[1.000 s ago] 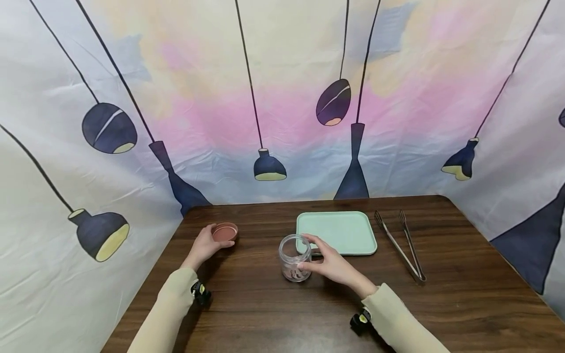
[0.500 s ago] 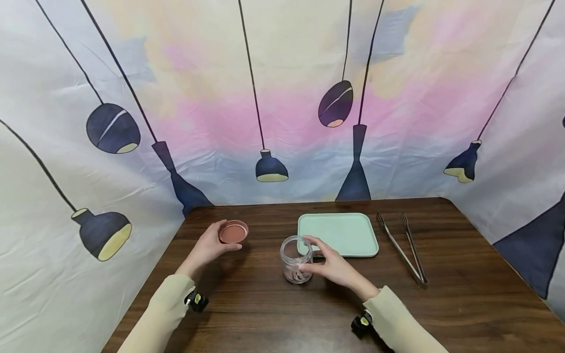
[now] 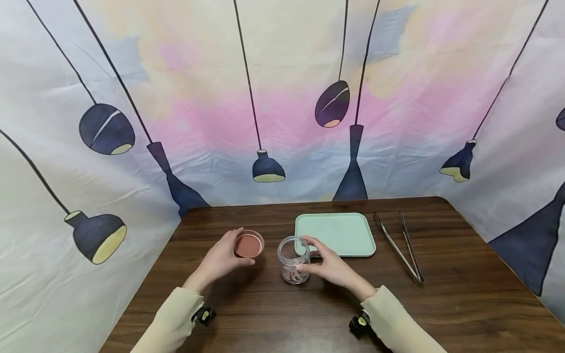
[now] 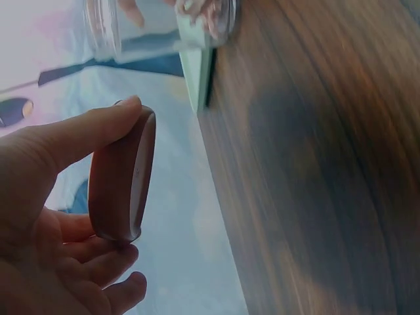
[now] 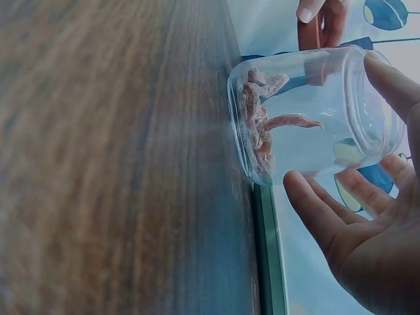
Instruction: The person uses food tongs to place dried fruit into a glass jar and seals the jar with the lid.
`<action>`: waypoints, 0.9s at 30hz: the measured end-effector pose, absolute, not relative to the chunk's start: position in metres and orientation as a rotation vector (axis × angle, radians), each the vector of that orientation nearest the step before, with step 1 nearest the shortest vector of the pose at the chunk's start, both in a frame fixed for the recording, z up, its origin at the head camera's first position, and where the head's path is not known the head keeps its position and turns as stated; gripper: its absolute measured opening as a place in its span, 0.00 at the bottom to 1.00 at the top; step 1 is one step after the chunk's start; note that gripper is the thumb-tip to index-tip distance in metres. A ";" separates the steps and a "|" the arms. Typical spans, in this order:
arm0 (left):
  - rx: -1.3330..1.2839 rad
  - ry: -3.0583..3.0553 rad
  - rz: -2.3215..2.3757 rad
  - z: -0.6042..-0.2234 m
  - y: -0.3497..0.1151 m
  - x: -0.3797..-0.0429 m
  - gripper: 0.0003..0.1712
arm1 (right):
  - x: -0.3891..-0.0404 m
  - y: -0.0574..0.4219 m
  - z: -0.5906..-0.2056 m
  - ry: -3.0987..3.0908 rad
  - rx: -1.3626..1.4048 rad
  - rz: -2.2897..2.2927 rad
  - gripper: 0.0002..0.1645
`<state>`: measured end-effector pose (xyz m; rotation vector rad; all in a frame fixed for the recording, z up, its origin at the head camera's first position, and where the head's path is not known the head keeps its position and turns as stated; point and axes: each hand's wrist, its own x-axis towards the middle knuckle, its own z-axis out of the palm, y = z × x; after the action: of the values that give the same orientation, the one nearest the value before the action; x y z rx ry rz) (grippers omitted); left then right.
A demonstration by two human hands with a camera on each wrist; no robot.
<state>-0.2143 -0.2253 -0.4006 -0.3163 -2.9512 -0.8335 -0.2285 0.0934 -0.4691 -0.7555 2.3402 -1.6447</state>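
My left hand (image 3: 217,264) pinches a reddish-brown round lid (image 3: 248,244) by its rim, hollow side showing in the head view. In the left wrist view, thumb and fingers press opposite edges of the lid (image 4: 117,184), which is raised above the table. Just to its right stands a clear, uncovered jar (image 3: 288,260), upright on the table. The right hand (image 3: 328,265) holds this jar from its right side, thumb and fingers around the wall near the neck. Wrinkled, pinkish dried strips (image 5: 289,121) lie at the bottom of the jar.
A pale green tray (image 3: 340,230) sits behind the jar, partly overlapped by it. Metal tongs (image 3: 408,260) lie spread to the tray's right. The dark wooden table (image 3: 282,318) ends at a fabric backdrop (image 3: 198,122) printed with lamps.
My left hand has lifted the lid and carried it rightward, close to the jar, tilting it somewhat. The right hand and jar have stayed in place.
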 end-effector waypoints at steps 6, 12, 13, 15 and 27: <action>-0.349 -2.923 -0.838 -0.400 -0.208 -0.205 0.58 | -0.229 0.093 -0.468 2.333 -0.756 -1.654 0.50; -0.384 -2.908 -0.777 -0.406 -0.197 -0.199 0.55 | -0.230 0.092 -0.469 2.318 -0.764 -1.665 0.50; -0.390 -2.903 -0.768 -0.407 -0.195 -0.199 0.54 | -0.230 0.092 -0.469 2.314 -0.763 -1.666 0.50; -0.403 -2.891 -0.755 -0.408 -0.193 -0.199 0.54 | -0.230 0.092 -0.469 2.306 -0.767 -1.669 0.50; -0.454 -2.798 -0.775 -0.403 -0.184 -0.194 0.55 | -0.229 0.092 -0.469 2.287 -0.759 -1.689 0.48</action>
<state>-0.1944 -0.1840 -0.4027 -0.4542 -2.7984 -0.7750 -0.2294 0.0921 -0.4693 -0.7594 2.2867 -1.6890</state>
